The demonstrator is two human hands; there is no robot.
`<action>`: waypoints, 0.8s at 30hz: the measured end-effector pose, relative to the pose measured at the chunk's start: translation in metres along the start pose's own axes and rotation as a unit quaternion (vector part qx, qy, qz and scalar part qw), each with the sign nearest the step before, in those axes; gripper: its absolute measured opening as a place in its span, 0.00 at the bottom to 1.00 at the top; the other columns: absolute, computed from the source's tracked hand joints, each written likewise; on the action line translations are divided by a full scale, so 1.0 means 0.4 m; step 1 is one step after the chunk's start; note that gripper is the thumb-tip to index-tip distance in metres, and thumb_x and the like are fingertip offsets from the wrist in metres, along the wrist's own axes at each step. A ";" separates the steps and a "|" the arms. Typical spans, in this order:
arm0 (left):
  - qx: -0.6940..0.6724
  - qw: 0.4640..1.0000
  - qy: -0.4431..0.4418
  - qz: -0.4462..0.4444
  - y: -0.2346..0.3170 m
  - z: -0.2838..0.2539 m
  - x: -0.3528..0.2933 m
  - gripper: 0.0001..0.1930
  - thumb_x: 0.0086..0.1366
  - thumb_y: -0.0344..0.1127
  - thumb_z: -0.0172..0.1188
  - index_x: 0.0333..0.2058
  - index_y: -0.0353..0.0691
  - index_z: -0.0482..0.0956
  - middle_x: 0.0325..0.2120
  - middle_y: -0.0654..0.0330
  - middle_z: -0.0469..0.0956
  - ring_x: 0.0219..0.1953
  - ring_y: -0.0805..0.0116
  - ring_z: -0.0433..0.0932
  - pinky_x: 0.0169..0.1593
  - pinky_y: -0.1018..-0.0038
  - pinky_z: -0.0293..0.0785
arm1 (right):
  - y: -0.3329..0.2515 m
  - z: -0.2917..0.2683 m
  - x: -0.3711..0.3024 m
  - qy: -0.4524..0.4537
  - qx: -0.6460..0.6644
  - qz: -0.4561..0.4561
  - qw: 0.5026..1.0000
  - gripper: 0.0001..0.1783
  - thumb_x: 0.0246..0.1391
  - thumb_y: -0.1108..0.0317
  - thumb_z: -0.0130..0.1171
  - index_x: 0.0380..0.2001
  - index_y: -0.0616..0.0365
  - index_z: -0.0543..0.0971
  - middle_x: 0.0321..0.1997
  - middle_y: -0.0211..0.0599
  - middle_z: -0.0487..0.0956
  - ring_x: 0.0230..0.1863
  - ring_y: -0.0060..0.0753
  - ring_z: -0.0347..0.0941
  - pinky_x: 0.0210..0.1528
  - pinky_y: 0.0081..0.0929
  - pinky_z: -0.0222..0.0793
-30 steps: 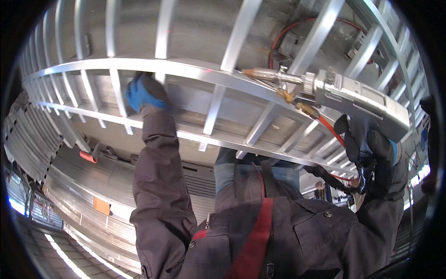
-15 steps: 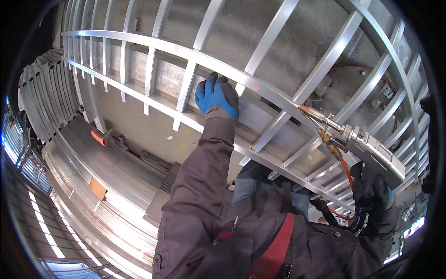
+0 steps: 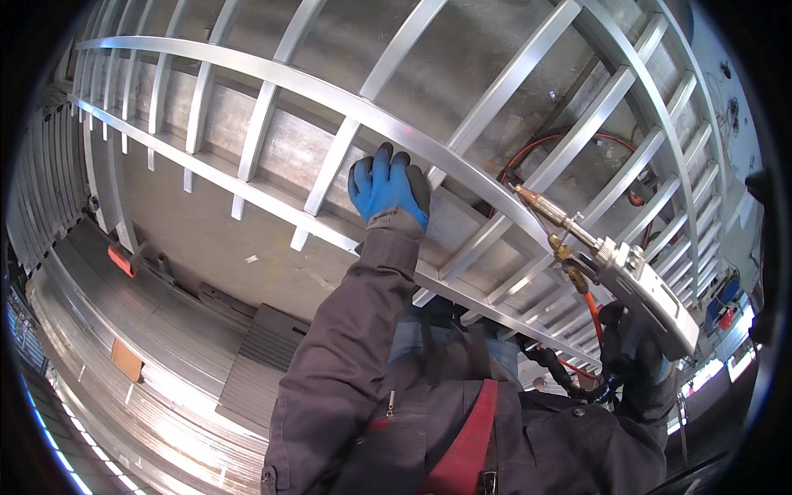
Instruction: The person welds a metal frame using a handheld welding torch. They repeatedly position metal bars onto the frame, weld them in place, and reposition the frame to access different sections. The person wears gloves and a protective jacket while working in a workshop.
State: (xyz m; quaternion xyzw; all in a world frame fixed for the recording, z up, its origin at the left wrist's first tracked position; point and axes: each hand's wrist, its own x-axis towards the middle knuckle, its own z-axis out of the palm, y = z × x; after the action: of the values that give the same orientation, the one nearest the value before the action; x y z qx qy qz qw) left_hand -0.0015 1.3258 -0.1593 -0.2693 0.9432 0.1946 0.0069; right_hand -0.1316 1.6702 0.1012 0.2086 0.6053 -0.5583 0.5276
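My left hand (image 3: 389, 191), in a blue and black glove, is closed around a crossbar (image 3: 436, 176) of a silver metal frame. Its fingertips lie just below the curved upper rail (image 3: 322, 91), and the hand covers much of that bar. At the right, my right hand (image 3: 634, 346) grips a handheld welding gun (image 3: 648, 299), mostly hidden behind its silver body. The gun's copper nozzle (image 3: 540, 204) points up-left, its tip close to the upper rail. A brass fitting (image 3: 565, 257) with an orange hose (image 3: 594, 316) sits beneath the nozzle.
A lower rail (image 3: 223, 172) and several crossbars continue to both sides. Long metal profiles (image 3: 157, 388) lie at the lower left, near an orange-handled tool (image 3: 122, 261) and a brown piece (image 3: 126, 360). An orange cable (image 3: 528, 148) loops behind the frame.
The view has shifted, so the frame and profiles appear farther left. The nozzle tip appears slightly farther left along the rail. My left hand keeps its place on the crossbar.
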 end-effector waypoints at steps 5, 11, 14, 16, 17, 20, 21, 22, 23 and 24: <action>-0.006 1.000 0.007 0.005 0.001 -0.013 0.001 0.16 0.65 0.41 0.58 0.47 0.40 0.83 0.58 0.50 0.76 0.58 0.45 0.69 0.66 0.49 0.59 | -0.059 0.119 -0.027 0.078 0.070 -0.190 0.976 0.35 0.62 0.51 0.67 0.63 0.62 0.70 0.58 0.44 0.76 0.51 0.31 0.78 0.56 0.23 0.74; -0.021 1.000 0.003 0.004 0.000 -0.014 0.003 0.16 0.64 0.40 0.58 0.47 0.41 0.82 0.58 0.51 0.76 0.58 0.45 0.69 0.66 0.49 0.59 | -0.199 0.237 0.202 0.069 -0.122 -0.096 0.985 0.30 0.67 0.45 0.58 0.56 0.63 0.78 0.37 0.36 0.79 0.32 0.23 0.73 0.34 0.21 0.67; -0.016 1.000 0.012 0.000 0.001 -0.009 0.001 0.15 0.64 0.40 0.58 0.47 0.41 0.83 0.58 0.51 0.76 0.57 0.45 0.69 0.66 0.49 0.59 | -0.209 0.291 0.330 -0.040 -0.177 -0.053 0.982 0.29 0.67 0.46 0.58 0.53 0.62 0.81 0.25 0.31 0.79 0.24 0.19 0.71 0.24 0.19 0.63; -0.031 0.999 0.011 0.000 -0.002 -0.008 -0.001 0.15 0.64 0.40 0.58 0.46 0.41 0.83 0.58 0.51 0.76 0.57 0.45 0.69 0.65 0.49 0.59 | -0.210 0.313 0.322 -0.024 -0.171 -0.072 0.982 0.32 0.64 0.46 0.60 0.57 0.64 0.77 0.32 0.37 0.80 0.25 0.20 0.72 0.26 0.18 0.66; -0.024 1.000 0.006 0.000 -0.002 -0.007 -0.001 0.15 0.64 0.40 0.58 0.46 0.42 0.83 0.57 0.51 0.76 0.57 0.45 0.69 0.65 0.49 0.59 | -0.207 0.321 0.312 -0.016 -0.170 -0.081 0.982 0.34 0.63 0.46 0.62 0.59 0.65 0.75 0.35 0.40 0.81 0.25 0.20 0.72 0.27 0.18 0.68; -0.019 1.000 0.004 -0.001 -0.002 -0.008 0.001 0.15 0.64 0.40 0.58 0.46 0.42 0.83 0.57 0.51 0.77 0.57 0.46 0.69 0.65 0.48 0.59 | -0.203 0.340 0.290 -0.010 -0.137 -0.149 0.979 0.32 0.63 0.48 0.62 0.58 0.65 0.76 0.35 0.39 0.81 0.24 0.21 0.73 0.26 0.19 0.69; -0.023 1.000 0.003 -0.002 -0.002 -0.010 0.002 0.15 0.64 0.40 0.58 0.46 0.42 0.82 0.57 0.51 0.77 0.57 0.46 0.69 0.65 0.48 0.59 | -0.215 0.339 0.298 -0.030 -0.119 -0.146 0.982 0.30 0.64 0.48 0.61 0.57 0.65 0.78 0.33 0.37 0.81 0.24 0.21 0.73 0.25 0.19 0.68; -0.027 1.000 0.005 -0.002 -0.001 -0.012 0.004 0.15 0.64 0.40 0.59 0.46 0.42 0.82 0.57 0.52 0.76 0.57 0.46 0.69 0.65 0.48 0.59 | -0.224 0.342 0.311 -0.049 -0.102 -0.141 0.983 0.29 0.66 0.48 0.60 0.55 0.65 0.79 0.31 0.36 0.81 0.23 0.21 0.73 0.25 0.19 0.68; -0.028 1.000 0.004 -0.003 -0.001 -0.013 0.006 0.15 0.64 0.40 0.59 0.46 0.42 0.82 0.57 0.52 0.76 0.57 0.46 0.69 0.66 0.48 0.59 | -0.239 0.342 0.325 -0.045 -0.130 -0.121 0.983 0.30 0.66 0.48 0.59 0.56 0.65 0.77 0.33 0.39 0.82 0.24 0.22 0.74 0.26 0.21 0.70; -0.029 1.000 0.002 -0.005 0.000 -0.014 0.006 0.15 0.64 0.40 0.59 0.46 0.42 0.82 0.57 0.52 0.76 0.57 0.46 0.69 0.66 0.48 0.59 | -0.248 0.343 0.343 -0.040 -0.146 -0.113 0.982 0.30 0.66 0.48 0.58 0.56 0.66 0.77 0.33 0.40 0.82 0.24 0.23 0.74 0.27 0.21 0.71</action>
State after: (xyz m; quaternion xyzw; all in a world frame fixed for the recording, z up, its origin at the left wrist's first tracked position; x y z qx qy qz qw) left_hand -0.0032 1.3223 -0.1544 -0.2746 0.9357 0.2216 -0.0018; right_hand -0.2082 1.4721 0.0514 0.0369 0.6784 -0.5277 0.5099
